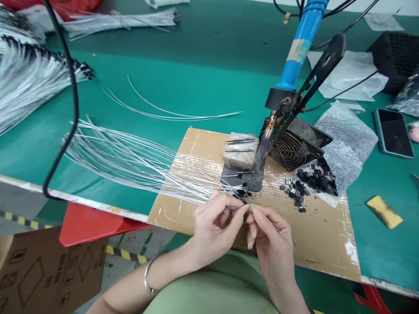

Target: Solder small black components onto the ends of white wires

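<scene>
My left hand is closed, with a slim metal rod showing between its fingers. Its thumb and fingertip meet those of my right hand, which pinches a thin wire that trails down across the fingers. What lies exactly between the fingertips is too small to make out. Just beyond my left hand, a spread of thin white wires ends in small black connectors. Above them a blue-handled soldering iron is fixed in a stand, tip down.
Cardboard covers part of the green table. On it are a pale block with metal rods, a small fan and loose black connectors. A phone and yellow sponge lie right. A black cable hangs left.
</scene>
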`<state>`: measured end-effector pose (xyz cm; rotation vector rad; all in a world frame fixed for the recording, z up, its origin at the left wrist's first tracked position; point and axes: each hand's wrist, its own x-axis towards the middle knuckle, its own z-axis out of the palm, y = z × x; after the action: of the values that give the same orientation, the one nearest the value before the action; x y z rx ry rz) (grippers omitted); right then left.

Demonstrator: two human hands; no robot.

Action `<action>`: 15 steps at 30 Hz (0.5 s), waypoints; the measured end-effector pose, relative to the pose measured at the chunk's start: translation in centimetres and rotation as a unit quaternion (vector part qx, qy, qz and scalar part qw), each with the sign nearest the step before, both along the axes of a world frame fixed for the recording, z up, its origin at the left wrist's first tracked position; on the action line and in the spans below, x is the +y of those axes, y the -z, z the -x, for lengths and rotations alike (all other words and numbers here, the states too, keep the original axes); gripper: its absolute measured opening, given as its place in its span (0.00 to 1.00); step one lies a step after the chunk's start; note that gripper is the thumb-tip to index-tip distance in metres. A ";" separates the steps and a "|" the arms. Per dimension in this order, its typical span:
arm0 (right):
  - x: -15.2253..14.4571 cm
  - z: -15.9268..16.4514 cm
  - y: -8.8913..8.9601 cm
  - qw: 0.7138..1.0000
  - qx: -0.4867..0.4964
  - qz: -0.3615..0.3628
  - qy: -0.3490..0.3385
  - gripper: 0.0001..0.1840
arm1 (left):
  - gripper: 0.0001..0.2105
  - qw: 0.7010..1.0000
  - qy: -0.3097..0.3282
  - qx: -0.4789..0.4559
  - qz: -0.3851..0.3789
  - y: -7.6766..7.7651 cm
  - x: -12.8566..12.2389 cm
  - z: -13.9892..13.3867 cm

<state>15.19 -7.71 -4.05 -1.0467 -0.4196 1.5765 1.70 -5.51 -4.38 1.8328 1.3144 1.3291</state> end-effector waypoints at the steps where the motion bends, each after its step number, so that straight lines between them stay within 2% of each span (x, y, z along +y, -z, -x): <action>1: 0.0 0.1 0.1 1.000 0.000 -0.001 0.003 0.11 | 0.08 1.000 -0.001 -0.004 0.001 0.0 0.0 0.0; 9: -0.4 0.2 0.5 0.999 -0.040 -0.028 0.010 0.09 | 0.07 0.997 -0.005 -0.033 0.064 0.0 -0.2 -0.2; 12: -1.1 -1.9 1.0 0.989 -0.137 -0.043 0.045 0.09 | 0.06 0.992 -0.020 -0.048 0.112 -0.1 -0.1 -0.1; 13: -1.3 -3.1 1.2 0.968 -0.226 -0.052 0.090 0.09 | 0.06 0.990 -0.026 -0.053 0.128 -0.1 0.0 0.0; 14: -1.5 -4.3 1.5 0.928 -0.340 -0.059 0.142 0.09 | 0.06 0.988 -0.028 -0.058 0.143 -0.2 0.1 0.1; 15: -1.6 -5.6 1.8 0.873 -0.447 -0.055 0.186 0.11 | 0.06 0.985 -0.030 -0.064 0.157 -0.3 0.2 0.1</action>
<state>20.81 -9.30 -5.85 -1.6251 -0.8531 0.6389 1.56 -5.29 -4.07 1.4812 1.4289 1.1700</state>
